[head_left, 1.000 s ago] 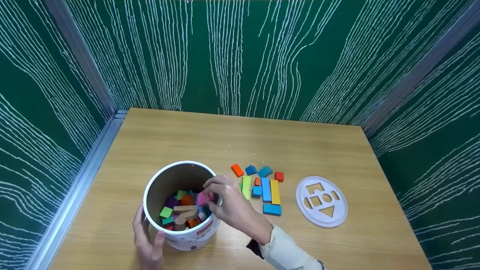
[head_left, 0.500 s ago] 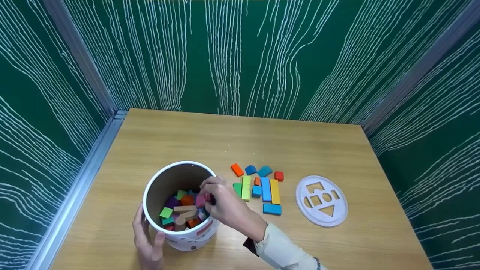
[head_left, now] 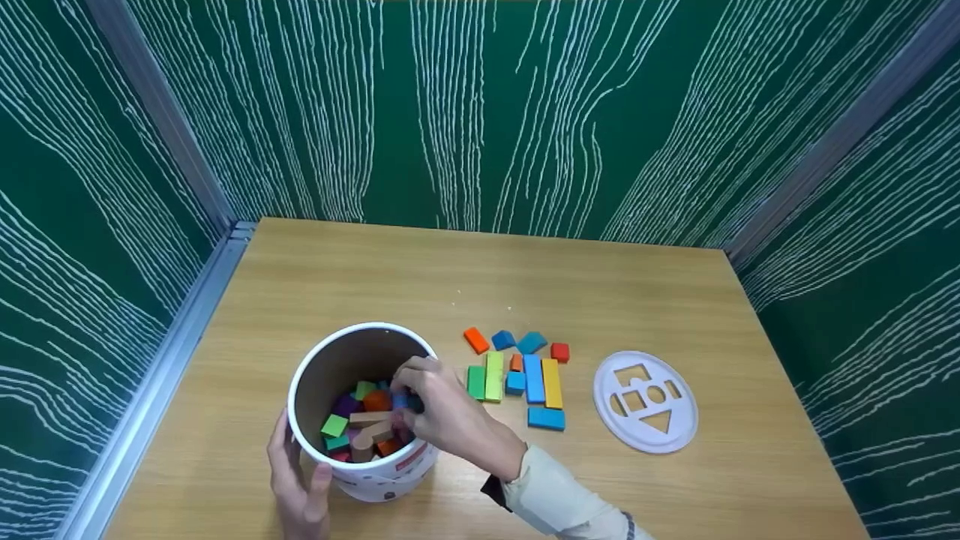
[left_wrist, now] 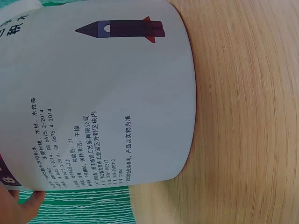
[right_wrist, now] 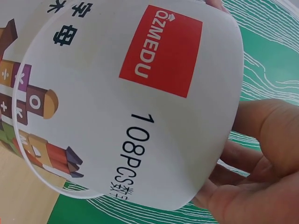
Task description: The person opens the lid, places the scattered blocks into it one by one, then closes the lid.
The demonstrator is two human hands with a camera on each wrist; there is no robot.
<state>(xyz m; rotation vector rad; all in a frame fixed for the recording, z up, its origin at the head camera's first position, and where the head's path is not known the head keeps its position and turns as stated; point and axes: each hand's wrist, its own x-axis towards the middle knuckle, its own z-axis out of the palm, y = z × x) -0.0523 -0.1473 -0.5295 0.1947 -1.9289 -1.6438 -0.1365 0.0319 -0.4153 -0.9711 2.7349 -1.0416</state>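
Note:
In the head view, a white bucket [head_left: 375, 487] of colored wooden blocks stands on the table at front left. My left hand [head_left: 300, 480] holds its outer left side, thumb toward the front and fingers along the wall. My right hand [head_left: 457, 412] reaches over the right rim, with bent fingers down among the blocks. A blue block [head_left: 400, 400] shows between its index finger and thumb, and a blurred pinkish patch lies by the thumb. I cannot tell whether the fingers pinch a block. In the right wrist view, the bucket wall [right_wrist: 163, 130] hides the fingertips.
Right of the bucket lie several loose blocks, among them a yellow one [head_left: 551, 382], a light green one [head_left: 493, 376] and a red cube [head_left: 559, 352]. Farther right is a white round lid [head_left: 637, 433] with cut-out shapes. Green walls [head_left: 480, 112] enclose the table [head_left: 360, 270].
My right hand has moved slightly left and deeper into the bucket. The pink block seen at its fingertips has shifted, and a blue block shows there. My left hand keeps its place.

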